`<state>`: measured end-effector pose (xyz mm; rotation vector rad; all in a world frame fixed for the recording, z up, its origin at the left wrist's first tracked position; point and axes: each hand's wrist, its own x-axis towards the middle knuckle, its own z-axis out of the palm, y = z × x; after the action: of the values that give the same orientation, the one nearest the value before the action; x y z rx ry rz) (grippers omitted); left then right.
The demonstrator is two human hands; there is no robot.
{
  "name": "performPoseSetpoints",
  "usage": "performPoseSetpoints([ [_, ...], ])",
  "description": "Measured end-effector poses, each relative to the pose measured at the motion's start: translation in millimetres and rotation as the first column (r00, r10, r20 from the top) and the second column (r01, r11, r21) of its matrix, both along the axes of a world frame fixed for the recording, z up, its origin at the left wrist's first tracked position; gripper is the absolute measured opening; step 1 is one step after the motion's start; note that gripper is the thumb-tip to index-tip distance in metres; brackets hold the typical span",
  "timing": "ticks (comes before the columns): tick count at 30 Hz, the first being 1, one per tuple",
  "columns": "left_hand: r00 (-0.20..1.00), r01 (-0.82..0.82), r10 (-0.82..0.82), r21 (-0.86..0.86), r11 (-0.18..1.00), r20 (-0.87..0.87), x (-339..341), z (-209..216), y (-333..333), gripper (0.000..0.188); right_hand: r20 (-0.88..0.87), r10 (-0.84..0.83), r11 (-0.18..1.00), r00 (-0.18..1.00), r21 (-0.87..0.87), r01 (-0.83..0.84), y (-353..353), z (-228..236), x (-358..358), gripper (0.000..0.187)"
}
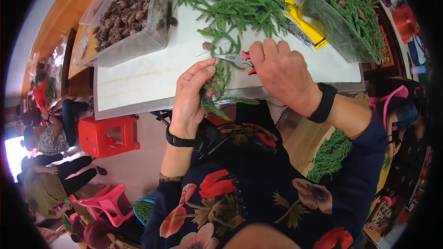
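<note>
My left hand (190,93) pinches an artificial pine garland (224,85) near the table's front edge, with small brown cones partly hidden among its green sprigs. In my right hand (285,77) is a pair of needle-nose pliers (234,58) with red handles. Their jaws point left and meet the garland just above my left fingertips; whether they grip a wire there is too small to tell. A small pine cone (208,46) with a thin wire stem lies just beyond the jaws. The garland's upper part runs back toward a large pile of loose green sprigs (244,4).
A clear plastic bin (159,41) of pine cones stands on the white table (134,85) at left. Thin wires lie by a yellow package (307,23); a clear bin (341,41) of coned greenery stands at right. A red stool (108,136) is on the floor; other people sit around.
</note>
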<state>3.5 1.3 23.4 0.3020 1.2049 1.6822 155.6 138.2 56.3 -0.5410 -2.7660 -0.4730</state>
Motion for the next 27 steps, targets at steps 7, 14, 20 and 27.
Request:
performPoseSetpoints([
  [7,0.998,-0.053,0.053,0.006,0.999,0.039,9.2,-13.1,10.1,0.02,0.038,0.011,0.904,0.999,0.427,-0.026,0.9,4.8,-12.0,0.013],
  [14,0.968,-0.193,0.207,0.103,0.976,-0.146,12.0,-11.4,6.3,0.016,0.044,0.116,0.862,0.992,-0.501,-0.079,12.7,22.1,2.0,0.024],
  [20,0.947,-0.204,0.225,0.109,0.973,-0.231,12.9,-10.4,2.0,0.014,0.092,0.227,0.587,0.97,-0.807,-0.061,20.6,17.0,-2.1,0.029],
  [27,0.942,-0.16,0.172,0.064,0.985,-0.288,13.8,-13.6,2.6,0.012,0.112,0.287,0.522,0.951,-0.851,-0.057,25.3,15.1,0.7,0.028],
])
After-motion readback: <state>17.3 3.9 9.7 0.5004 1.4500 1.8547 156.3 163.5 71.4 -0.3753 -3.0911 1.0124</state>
